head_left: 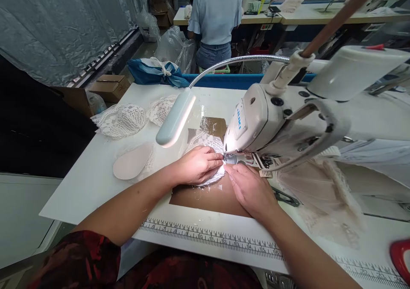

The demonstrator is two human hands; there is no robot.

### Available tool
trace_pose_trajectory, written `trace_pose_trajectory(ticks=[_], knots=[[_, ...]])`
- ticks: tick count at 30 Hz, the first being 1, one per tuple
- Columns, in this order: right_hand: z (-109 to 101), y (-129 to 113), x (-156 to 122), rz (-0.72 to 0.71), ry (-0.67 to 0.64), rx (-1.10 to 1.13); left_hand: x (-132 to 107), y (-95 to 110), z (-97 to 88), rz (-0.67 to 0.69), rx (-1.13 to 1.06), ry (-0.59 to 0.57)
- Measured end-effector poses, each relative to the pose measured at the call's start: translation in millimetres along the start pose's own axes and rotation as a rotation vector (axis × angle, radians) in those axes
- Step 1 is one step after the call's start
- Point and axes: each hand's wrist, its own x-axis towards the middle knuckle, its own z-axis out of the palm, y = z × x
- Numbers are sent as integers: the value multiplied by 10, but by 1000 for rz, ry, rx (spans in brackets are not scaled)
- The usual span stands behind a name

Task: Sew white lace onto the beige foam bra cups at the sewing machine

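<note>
A white lace cup piece (208, 140) lies under the needle area of a white JUKI sewing machine (253, 113). My left hand (201, 165) rests on top of the lace, its fingers together and closed on the fabric, pointing at the needle. At the lace's right edge, close to the presser foot, my right hand (250, 186) pinches the fabric between thumb and forefinger. The fingertips of both hands nearly meet there. Beneath them is a brown plate (205, 201) on the white table. My hands hide part of the lace.
A lit lamp (176, 118) on a bendy metal neck hangs left of the machine. Lace cups (121, 120) and a beige oval pad (133, 160) lie left. Sheer beige fabric (320, 190) and dark snips (286, 197) lie right. A ruler strip (208, 240) runs along the front; a person (216, 19) sits beyond.
</note>
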Motion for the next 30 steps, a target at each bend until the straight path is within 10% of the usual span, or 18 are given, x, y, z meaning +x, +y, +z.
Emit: trace_pose_trajectory(ticks=[14,30], knots=[[15,3,37,32,-5,-22,-9,20,1,-146,72,2],[-21,-13,25,-22,-5,-27,-74,-7,-42,104,70,-71]])
